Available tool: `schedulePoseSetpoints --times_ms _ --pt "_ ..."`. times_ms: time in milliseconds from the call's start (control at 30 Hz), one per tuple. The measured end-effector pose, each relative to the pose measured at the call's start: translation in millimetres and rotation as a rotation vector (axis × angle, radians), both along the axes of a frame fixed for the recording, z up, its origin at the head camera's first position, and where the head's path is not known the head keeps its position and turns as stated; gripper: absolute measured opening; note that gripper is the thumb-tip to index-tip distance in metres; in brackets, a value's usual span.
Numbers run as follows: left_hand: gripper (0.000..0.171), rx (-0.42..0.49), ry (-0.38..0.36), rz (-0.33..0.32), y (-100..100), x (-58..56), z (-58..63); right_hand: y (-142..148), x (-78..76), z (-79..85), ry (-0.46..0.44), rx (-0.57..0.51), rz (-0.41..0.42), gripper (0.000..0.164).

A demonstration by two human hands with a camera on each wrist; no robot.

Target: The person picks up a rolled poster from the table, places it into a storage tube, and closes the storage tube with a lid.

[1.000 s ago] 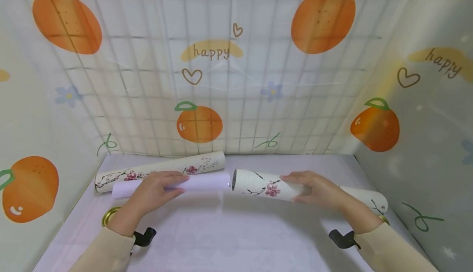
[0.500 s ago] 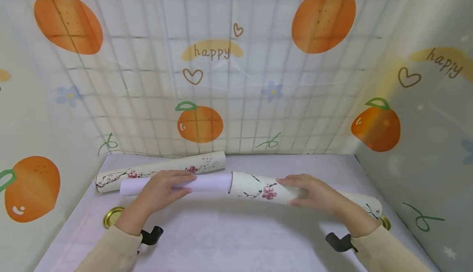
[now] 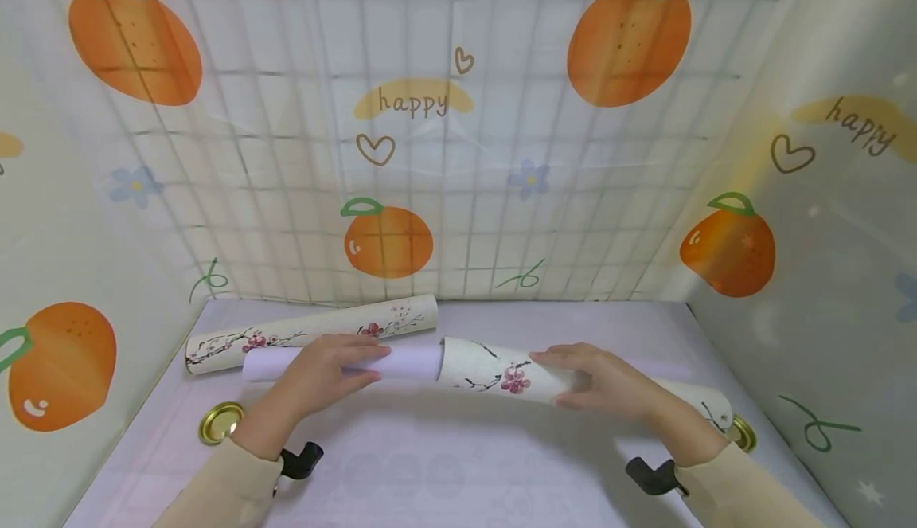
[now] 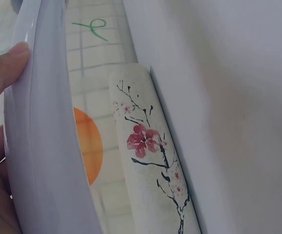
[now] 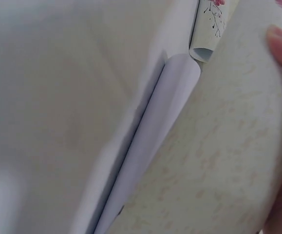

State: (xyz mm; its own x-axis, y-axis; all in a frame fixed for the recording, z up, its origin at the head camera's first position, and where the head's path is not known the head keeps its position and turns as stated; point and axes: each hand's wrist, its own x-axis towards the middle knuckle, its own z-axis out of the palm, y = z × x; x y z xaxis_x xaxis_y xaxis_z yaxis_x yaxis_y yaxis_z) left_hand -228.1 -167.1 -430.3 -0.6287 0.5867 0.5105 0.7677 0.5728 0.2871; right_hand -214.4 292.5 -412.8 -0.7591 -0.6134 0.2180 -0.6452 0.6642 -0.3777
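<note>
My left hand (image 3: 331, 373) grips a smooth lavender paper roll (image 3: 411, 362), thumb on one side and fingers on the other. The right end of the roll sits inside the left mouth of a white tube with plum-blossom print (image 3: 469, 365); how deep it reaches is hidden. My right hand (image 3: 598, 382) holds this tube around its middle, and its far end slants down to the right past the forearm. The left wrist view shows the lavender roll (image 4: 48, 146) raised in the fingers. Close up in the right wrist view is the tube's speckled wall (image 5: 218, 146).
A second blossom-printed tube (image 3: 308, 333) lies at the back left of the lavender-covered table (image 3: 444, 472). Another lavender roll (image 5: 155, 112) lies behind the right hand. Round gold lids, one at left (image 3: 220, 423) and one at right (image 3: 742, 434), rest near the forearms. Fruit-printed curtains enclose the table.
The roll's end, outside the tube's mouth a second ago, has slid into it. My left hand has moved right with the roll, my right hand slightly left and down with the tube.
</note>
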Motion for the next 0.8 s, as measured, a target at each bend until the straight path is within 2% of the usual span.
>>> schedulePoseSetpoints --times_ms 133,300,600,800 --pt "0.039 -0.01 0.008 0.001 2 0.3 -1.1 -3 0.8 -0.5 0.01 0.001 0.013 0.067" --pt "0.04 0.001 0.053 -0.02 6 0.8 -0.6 -6 1.6 -1.9 0.008 -0.01 0.017 0.067" --pt "0.039 -0.009 0.041 -0.044 14 1.7 -2.1 -9 4.1 -6.5 -0.006 -0.022 -0.006 0.068" --pt "0.039 -0.016 0.049 -0.06 20 1.4 -5.0 -10 5.1 -9.1 0.0 -0.035 0.007 0.066"
